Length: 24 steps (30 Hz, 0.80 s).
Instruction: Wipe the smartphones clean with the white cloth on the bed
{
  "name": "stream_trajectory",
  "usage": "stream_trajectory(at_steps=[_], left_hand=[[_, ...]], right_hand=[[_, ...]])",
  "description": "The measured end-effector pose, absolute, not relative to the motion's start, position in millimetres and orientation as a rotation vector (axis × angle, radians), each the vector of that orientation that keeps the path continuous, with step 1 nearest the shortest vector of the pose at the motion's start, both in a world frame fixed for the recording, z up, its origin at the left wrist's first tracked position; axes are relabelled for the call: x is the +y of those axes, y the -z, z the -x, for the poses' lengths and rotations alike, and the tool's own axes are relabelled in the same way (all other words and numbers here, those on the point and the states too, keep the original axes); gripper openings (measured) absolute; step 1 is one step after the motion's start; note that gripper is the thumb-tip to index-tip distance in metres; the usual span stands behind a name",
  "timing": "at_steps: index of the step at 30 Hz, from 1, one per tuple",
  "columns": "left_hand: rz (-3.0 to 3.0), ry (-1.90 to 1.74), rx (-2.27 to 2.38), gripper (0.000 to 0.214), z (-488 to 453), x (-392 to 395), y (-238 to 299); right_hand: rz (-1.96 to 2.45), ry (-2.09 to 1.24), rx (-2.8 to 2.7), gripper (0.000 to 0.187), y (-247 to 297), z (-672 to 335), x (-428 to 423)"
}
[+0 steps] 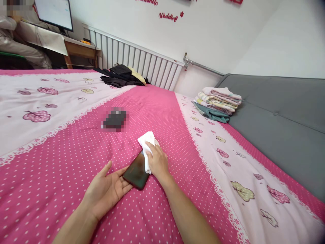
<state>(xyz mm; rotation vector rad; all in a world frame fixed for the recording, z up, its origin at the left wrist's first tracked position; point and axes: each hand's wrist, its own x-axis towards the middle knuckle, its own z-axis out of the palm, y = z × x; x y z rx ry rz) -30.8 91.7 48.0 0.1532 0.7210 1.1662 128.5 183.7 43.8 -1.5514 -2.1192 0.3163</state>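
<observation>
A dark phone (pixel 135 173) lies across the fingertips of my left hand (pixel 106 189), just above the pink dotted bedsheet (pixel 157 112). That hand is palm up with its fingers stretched out under the phone's near end. My right hand (pixel 157 161) is closed on a white tissue (pixel 146 142) and presses it onto the phone's far end. Part of the tissue sticks out past the fingers toward the far side.
A blurred dark object (pixel 114 120) lies on the bed farther away. Dark clothes (pixel 122 76) are heaped by the radiator (pixel 142 61). Folded towels (pixel 217 103) are stacked at the right by a grey headboard (pixel 279 122). A person sits at a desk (pixel 78 47) with a monitor, far left.
</observation>
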Motion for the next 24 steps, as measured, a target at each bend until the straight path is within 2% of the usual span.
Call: stream_trajectory(at_steps=[24], left_hand=[[-0.218,-1.177,0.804,0.063,28.3,89.7,-53.7]], right_hand=[[1.508,-0.333,-2.101,0.04,-41.4,-128.3,185.7]])
